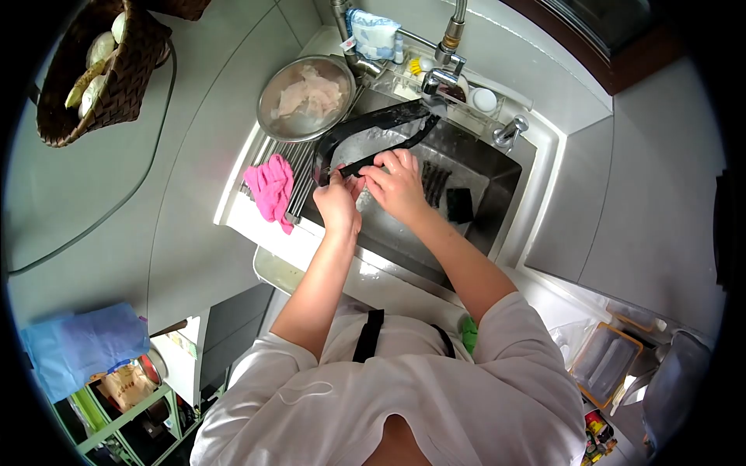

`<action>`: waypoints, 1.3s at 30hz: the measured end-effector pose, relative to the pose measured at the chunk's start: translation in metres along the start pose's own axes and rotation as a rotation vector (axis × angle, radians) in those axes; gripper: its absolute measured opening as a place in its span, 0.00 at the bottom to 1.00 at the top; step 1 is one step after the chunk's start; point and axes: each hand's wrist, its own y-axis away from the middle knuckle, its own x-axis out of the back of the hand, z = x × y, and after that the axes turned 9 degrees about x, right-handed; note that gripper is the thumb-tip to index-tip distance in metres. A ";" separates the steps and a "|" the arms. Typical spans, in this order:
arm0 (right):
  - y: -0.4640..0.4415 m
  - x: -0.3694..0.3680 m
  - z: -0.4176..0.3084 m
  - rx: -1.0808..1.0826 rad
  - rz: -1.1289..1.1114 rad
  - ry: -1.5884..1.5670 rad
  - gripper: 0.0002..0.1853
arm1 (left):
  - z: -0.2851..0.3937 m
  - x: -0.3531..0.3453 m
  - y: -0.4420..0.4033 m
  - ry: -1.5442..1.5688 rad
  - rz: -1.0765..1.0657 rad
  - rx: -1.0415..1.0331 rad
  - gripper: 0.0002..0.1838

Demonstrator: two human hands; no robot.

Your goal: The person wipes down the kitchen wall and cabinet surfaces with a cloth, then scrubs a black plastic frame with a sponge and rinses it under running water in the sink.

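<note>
A long black strip-like object [377,123] curves over the left part of the steel sink [497,203], its upper end near the running faucet [441,81]. My left hand [339,203] pinches its lower edge at the sink's left side. Close beside it, my right hand [395,185] has its fingers closed on the same black object. What exactly the object is, I cannot tell. Several dark strips [435,183] and a black square pad [459,205] lie on the sink bottom, right of my right hand.
A metal bowl [273,128] with pale pieces in water stands at the sink's upper left. Below it, a pink cloth [272,191] hangs over the rack [299,175]. A woven basket [134,85] is at upper left. A soap dispenser [510,132] stands right of the sink.
</note>
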 end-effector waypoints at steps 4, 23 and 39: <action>0.001 -0.007 0.000 0.001 -0.009 -0.022 0.10 | -0.001 -0.003 0.002 -0.027 0.038 -0.035 0.12; 0.023 -0.024 -0.004 -0.232 0.010 -0.010 0.04 | -0.005 0.004 -0.006 0.007 0.086 -0.155 0.09; -0.003 -0.027 -0.001 -0.587 -0.217 -0.383 0.14 | -0.011 0.013 -0.007 -0.055 0.007 -0.104 0.07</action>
